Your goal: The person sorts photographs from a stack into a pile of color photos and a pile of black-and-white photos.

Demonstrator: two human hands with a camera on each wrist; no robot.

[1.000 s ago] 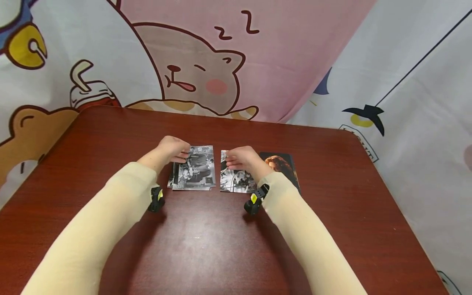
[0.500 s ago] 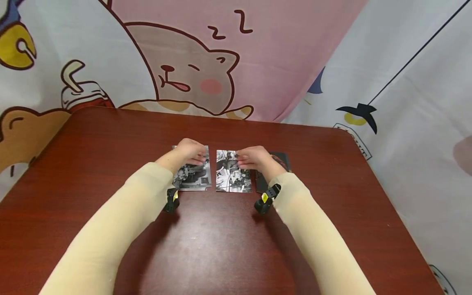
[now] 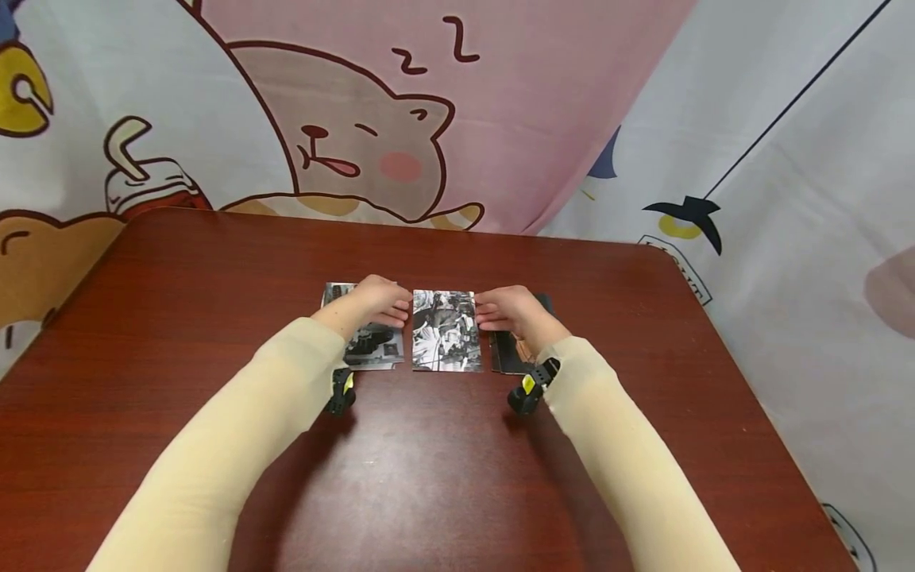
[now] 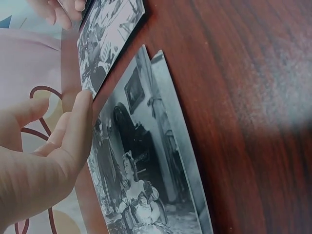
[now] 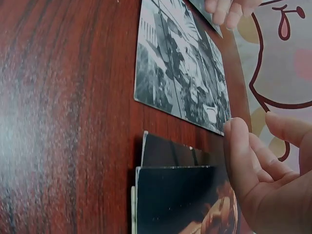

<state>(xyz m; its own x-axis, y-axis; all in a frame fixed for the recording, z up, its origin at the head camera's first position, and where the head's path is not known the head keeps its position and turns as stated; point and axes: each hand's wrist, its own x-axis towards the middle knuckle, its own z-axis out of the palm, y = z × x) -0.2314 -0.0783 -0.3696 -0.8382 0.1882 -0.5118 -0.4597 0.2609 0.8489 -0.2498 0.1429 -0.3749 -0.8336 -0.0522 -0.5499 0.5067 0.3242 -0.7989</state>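
Note:
A black-and-white photo card [image 3: 446, 332] lies flat on the table, midway between my two hands. My left hand [image 3: 381, 303] is at its left edge, over a pile of black-and-white cards [image 4: 141, 165] whose edges do not line up. The left fingers [image 4: 80, 114] are extended, with the tips close to the middle card's corner. My right hand [image 3: 513, 310] is at the middle card's right edge, above a pile of dark cards [image 5: 175, 195]. Its fingertips [image 5: 236, 127] appear to touch that card's corner. Neither palm holds anything. The hands partly hide both side piles.
The reddish-brown wooden table [image 3: 429, 477] carries the cards in a row near its far side. A cartoon-printed cloth [image 3: 543, 103] hangs behind the table. Each wrist bears a small black camera, and narrow gaps separate the cards.
My left hand has moved right across its pile to the middle card's left edge. My right hand has slid off the middle card to its right edge. The head view has turned slightly right.

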